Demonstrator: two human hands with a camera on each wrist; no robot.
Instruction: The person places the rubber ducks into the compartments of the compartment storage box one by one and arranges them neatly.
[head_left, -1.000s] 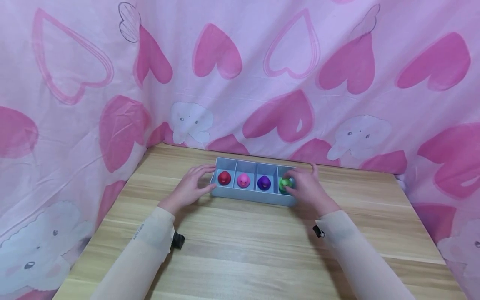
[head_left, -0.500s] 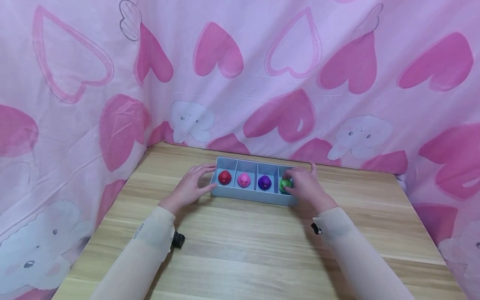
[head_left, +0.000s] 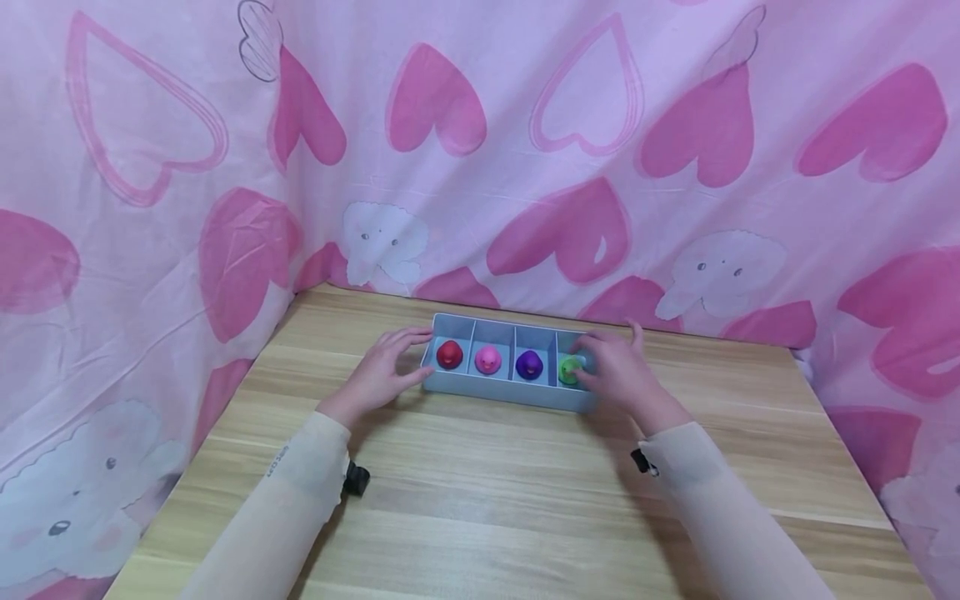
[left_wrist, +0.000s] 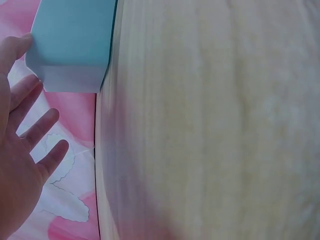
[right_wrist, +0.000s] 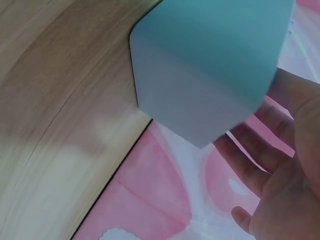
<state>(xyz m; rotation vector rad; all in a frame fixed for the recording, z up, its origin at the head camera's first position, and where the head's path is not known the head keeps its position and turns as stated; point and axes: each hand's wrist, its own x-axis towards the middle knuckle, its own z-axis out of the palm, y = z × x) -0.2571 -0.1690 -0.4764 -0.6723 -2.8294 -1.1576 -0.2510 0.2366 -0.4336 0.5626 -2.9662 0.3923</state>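
Note:
A grey-blue divided box (head_left: 510,392) stands on the wooden table. Its compartments hold small toy ducks: a red duck (head_left: 449,355) at the left end, then a pink duck (head_left: 488,360), a purple duck (head_left: 529,365) and a green duck (head_left: 568,369) at the right end. My left hand (head_left: 378,371) holds the box's left end, thumb at the front corner, index finger toward the back. Over the rightmost compartment, my right hand (head_left: 618,371) has thumb and fingertips beside the green duck, partly covering it. In the right wrist view, its other fingers extend outside the box wall (right_wrist: 210,65).
The wooden tabletop (head_left: 487,500) stretches in front of the box and to both sides. A pink heart-patterned curtain (head_left: 555,225) hangs close behind the box and along the table's left and right sides. Black wrist devices show beneath both sleeves.
My right hand has shifted slightly right, and its fingers have spread away from the green duck, showing more of it. My left hand and the box have stayed in place.

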